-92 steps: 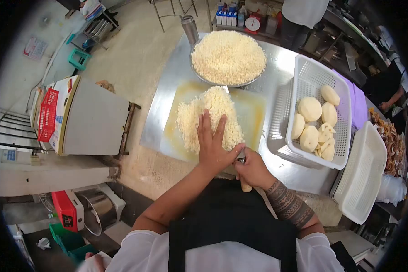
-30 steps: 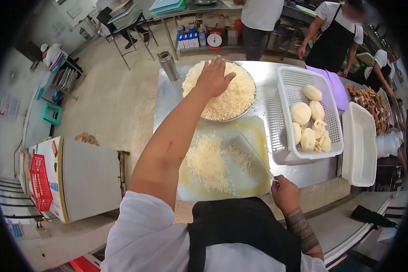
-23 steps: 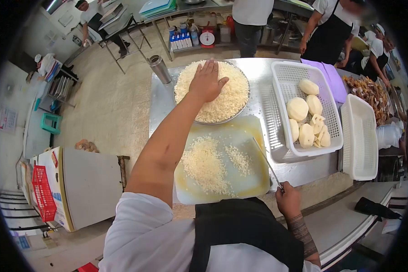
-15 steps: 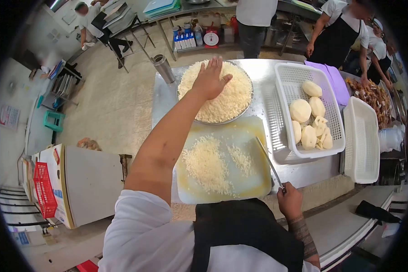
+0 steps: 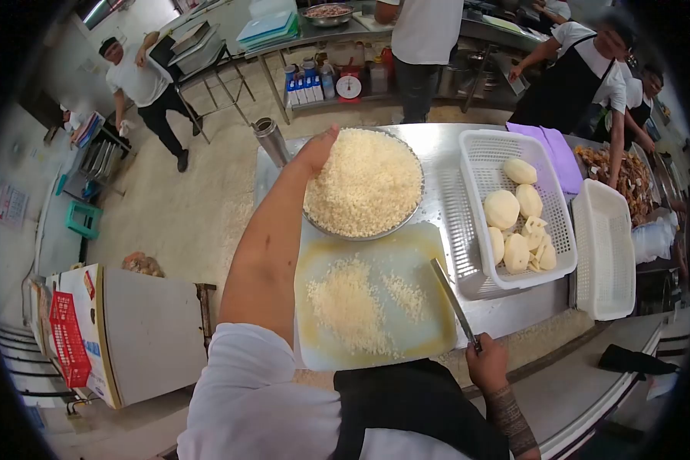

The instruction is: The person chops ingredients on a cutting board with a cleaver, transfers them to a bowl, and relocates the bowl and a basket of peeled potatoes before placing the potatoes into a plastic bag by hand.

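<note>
A heap of finely diced pale vegetable (image 5: pixel 368 184) fills a round metal bowl (image 5: pixel 364 236). My left hand (image 5: pixel 318 152) lies against the heap's left side at the bowl's rim, fingers stretched out; part of them is hidden behind the hand's edge. My right hand (image 5: pixel 487 363) grips the handle of a knife (image 5: pixel 454 300), whose blade points away from me along the right edge of the cutting board (image 5: pixel 410 349). On this board are a larger pile of diced pieces (image 5: pixel 349 303) and a smaller strip of them (image 5: pixel 404 297).
Right of the board, a white perforated basket (image 5: pixel 567 268) holds several peeled pale vegetables (image 5: pixel 502 208). Beside it stand another white basket (image 5: pixel 607 253) and a purple sheet (image 5: pixel 556 157). A metal cylinder (image 5: pixel 271 139) is left of the bowl. Co-workers (image 5: pixel 142 80) stand around the room.
My left hand has moved from the top of the heap to its left side. The knife stays in my right hand. The person at the upper left has turned and shifted.
</note>
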The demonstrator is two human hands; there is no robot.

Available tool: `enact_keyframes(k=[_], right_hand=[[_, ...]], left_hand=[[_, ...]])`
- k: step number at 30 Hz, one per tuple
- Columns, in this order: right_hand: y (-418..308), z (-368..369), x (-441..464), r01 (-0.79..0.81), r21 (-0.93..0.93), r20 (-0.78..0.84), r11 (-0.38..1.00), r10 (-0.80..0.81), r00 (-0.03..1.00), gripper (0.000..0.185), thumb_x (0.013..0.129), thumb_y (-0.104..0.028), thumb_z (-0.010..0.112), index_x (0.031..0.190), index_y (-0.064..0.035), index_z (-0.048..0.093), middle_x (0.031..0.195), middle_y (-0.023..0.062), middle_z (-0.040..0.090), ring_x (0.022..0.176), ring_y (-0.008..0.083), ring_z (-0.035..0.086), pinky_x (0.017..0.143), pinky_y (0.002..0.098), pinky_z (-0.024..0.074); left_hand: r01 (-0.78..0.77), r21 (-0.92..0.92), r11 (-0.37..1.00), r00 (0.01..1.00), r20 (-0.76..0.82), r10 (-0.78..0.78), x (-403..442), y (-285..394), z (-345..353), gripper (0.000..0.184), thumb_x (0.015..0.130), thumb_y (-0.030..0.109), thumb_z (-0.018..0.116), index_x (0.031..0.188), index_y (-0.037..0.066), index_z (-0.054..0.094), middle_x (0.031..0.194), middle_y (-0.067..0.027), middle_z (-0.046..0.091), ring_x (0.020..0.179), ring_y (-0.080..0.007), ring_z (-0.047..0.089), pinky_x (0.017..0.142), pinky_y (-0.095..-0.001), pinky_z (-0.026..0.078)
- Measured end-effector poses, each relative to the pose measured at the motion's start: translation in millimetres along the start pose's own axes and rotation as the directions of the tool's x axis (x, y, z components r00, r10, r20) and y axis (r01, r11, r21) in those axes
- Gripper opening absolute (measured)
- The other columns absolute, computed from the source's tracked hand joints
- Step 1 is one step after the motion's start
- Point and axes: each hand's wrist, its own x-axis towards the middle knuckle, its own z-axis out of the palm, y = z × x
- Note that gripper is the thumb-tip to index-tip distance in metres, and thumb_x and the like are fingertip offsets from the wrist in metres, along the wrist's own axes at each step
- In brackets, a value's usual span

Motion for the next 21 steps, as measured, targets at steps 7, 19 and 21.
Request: enact_keyframes(k=[7, 19, 21], right_hand=[[-0.2, 0.5, -7.5, 0.030, -0.004, -0.037, 1.000, -0.030, 0.999, 0.016, 0.088, -0.018, 0.072, 0.095, -0.0039, 0.068, 0.079, 0.0204, 0.070, 0.076, 0.0429, 0.069, 0.069, 0.0520, 0.0539], [-3.4, 13.3, -20.5, 0.040, 0.051, -0.061, 0.998, -0.037, 0.997, 0.014, 0.089, -0.015, 0.071, 0.092, -0.0030, 0.063, 0.077, 0.0211, 0.066, 0.074, 0.0447, 0.066, 0.065, 0.0524, 0.0517], [-3.3, 13.1, -15.4, 0.057, 0.068, -0.057, 0.996, -0.053, 0.997, 0.016, 0.089, -0.017, 0.070, 0.096, -0.0030, 0.067, 0.080, 0.0218, 0.069, 0.077, 0.0433, 0.069, 0.069, 0.0517, 0.0548]], left_hand=[[0.017, 0.059, 0.998, 0.999, -0.035, -0.015, 69.1, -48.2, -22.6, 0.108, 0.096, 0.086, 0.024, 0.148, -0.004, 0.053, 0.154, -0.0285, 0.050, 0.147, -0.0398, 0.044, 0.121, -0.0422, 0.031], [-0.203, 0.241, 0.949, 0.975, -0.034, 0.218, 28.5, 10.0, -22.1, 0.079, 0.100, 0.070, 0.043, 0.136, 0.003, 0.066, 0.138, -0.0284, 0.062, 0.136, -0.0401, 0.054, 0.112, -0.0414, 0.041], [-0.260, 0.311, 0.914, 0.944, -0.115, 0.308, 0.0, 54.2, -23.1, 0.058, 0.101, 0.052, 0.057, 0.131, 0.004, 0.068, 0.134, -0.0251, 0.065, 0.134, -0.0377, 0.056, 0.110, -0.0398, 0.043]])
